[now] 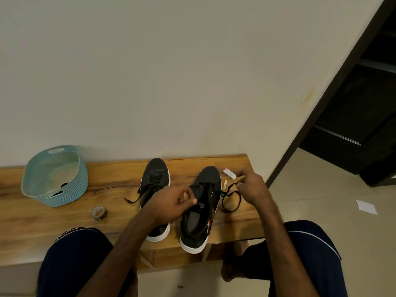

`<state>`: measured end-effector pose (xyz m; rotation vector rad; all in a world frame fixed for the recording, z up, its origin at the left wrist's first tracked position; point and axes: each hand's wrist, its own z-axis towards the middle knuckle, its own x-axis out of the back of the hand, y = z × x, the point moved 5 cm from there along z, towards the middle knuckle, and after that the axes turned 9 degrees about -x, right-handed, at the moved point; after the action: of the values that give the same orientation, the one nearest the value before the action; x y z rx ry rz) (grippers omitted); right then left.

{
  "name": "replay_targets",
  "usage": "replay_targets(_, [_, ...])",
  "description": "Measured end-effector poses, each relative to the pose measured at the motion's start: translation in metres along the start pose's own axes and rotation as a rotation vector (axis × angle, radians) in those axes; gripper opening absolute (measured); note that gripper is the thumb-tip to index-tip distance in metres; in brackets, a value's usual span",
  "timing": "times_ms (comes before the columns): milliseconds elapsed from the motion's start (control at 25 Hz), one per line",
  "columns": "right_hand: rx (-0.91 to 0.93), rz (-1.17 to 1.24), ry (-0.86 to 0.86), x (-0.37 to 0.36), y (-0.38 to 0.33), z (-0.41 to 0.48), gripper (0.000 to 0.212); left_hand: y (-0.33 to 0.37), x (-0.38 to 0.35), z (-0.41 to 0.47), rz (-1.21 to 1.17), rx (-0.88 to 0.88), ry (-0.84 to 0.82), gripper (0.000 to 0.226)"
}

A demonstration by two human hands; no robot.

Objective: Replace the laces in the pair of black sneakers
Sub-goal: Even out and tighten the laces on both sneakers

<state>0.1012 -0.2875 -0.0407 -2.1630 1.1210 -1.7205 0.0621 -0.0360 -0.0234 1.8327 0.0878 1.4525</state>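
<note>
**Right grip pinching a black lace beside two sneakers**

Right grip's thumb and fingertips were closed on one end of the lace. From there the lace looped across the wooden table and ran to the front eyelets of the right-hand sneaker. The left grip hung over that sneaker's tongue with fingers curled, and whether it held anything could not be told. The left-hand sneaker stood just beside it, laced, with loose ends trailing on the table. Both toes pointed at the wall. A teal basket sat at the far left. A tape roll lay nearer the person, and a small white box lay by the right grip.
</note>
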Motion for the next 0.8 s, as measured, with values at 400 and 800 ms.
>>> replay_targets(400, [0.187,0.216,0.084,0.019,-0.016,-0.014,0.021,-0.013,-0.049,0.05,-0.025,0.139,0.105,0.056])
replay_targets(800, [0.171,0.359,-0.105,-0.045,-0.028,0.008,0.016,-0.037,-0.044,0.059,-0.125,0.282,0.215,0.016])
